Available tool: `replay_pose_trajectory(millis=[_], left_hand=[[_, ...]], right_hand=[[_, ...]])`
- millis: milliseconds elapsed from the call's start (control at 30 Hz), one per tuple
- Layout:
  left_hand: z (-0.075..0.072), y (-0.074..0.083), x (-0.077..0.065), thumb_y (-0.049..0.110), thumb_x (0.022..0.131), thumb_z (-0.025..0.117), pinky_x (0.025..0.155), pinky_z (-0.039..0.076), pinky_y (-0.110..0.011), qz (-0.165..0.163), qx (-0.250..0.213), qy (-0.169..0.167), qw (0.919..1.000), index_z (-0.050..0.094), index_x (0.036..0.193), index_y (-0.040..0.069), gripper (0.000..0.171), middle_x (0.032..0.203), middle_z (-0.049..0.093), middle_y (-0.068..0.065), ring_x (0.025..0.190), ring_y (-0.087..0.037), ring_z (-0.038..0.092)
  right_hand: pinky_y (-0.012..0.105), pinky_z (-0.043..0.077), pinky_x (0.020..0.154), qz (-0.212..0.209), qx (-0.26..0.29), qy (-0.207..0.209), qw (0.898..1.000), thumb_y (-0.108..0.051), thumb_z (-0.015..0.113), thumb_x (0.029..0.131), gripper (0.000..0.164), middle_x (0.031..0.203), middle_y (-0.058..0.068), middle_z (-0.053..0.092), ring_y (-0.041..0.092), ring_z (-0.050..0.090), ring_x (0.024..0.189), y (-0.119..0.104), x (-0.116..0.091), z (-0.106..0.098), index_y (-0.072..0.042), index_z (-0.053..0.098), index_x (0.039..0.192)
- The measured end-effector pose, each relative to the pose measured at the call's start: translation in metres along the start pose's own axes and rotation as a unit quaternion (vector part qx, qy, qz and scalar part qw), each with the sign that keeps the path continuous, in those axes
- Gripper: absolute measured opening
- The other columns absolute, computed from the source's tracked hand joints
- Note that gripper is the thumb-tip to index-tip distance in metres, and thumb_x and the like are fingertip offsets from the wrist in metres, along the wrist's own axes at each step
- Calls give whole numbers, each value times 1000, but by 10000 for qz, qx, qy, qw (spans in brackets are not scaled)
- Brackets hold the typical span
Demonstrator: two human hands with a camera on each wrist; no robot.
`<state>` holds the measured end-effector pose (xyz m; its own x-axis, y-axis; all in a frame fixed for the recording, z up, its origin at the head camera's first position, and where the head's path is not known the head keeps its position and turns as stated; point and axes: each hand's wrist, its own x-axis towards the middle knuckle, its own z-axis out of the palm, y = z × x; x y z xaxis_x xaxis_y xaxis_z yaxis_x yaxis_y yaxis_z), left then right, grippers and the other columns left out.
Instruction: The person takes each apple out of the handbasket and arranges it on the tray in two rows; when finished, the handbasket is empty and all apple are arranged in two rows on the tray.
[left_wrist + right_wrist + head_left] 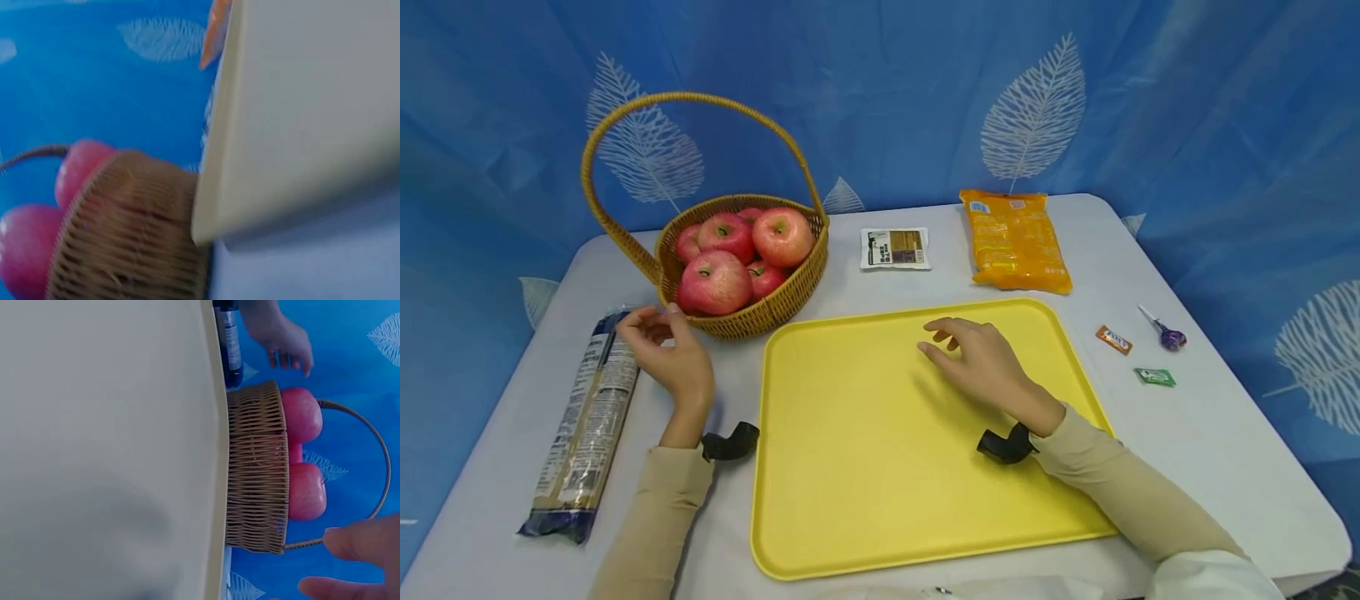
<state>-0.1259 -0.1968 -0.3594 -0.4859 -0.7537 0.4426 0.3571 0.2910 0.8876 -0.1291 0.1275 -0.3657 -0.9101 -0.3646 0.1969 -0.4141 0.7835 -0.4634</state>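
Note:
My left hand [673,354] hovers with loosely bent fingers and nothing in them, between the long clear pack with blue ends [583,425] and the wicker basket [782,308]. Several red apples [715,282] fill that basket, whose tall handle arches over them. Above the yellow tray [835,433], my right hand [977,362] hangs with fingers relaxed, thumb and fingers apart and nothing between them. In the right wrist view its fingers [362,540] show at the lower right, with the basket [256,475] beyond the tray's rim.
Behind the tray lie a small white-and-brown packet [895,249] and an orange bag [1017,242]. To its right are an orange-wrapped candy [1114,339], a green-wrapped candy [1154,377] and a purple lollipop [1171,337]. A blue leaf-patterned cloth [910,100] hangs behind the table.

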Motion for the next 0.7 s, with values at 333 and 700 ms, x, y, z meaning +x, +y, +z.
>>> replay_pose_trajectory(millis=[333,700], left_hand=[[-10,-30,11,7,88,52,104,25,-42,-442,452,-1221,9905,39,133,-3,48,139,30,-19,132,-24,26],[-16,-38,20,15,94,40,112,19,-36,-1493,-186,-2155,9648,17,144,6,56,150,17,-12,138,-25,18]], right_hand=[[33,48,64,-22,-239,-26,9997,-42,53,88,37,98,2,68,17,62,83,-7,23,2,-16,62,113],[37,48,73,-305,-121,410,9986,-44,55,86,44,105,6,65,22,61,91,-13,75,28,-13,58,119]])
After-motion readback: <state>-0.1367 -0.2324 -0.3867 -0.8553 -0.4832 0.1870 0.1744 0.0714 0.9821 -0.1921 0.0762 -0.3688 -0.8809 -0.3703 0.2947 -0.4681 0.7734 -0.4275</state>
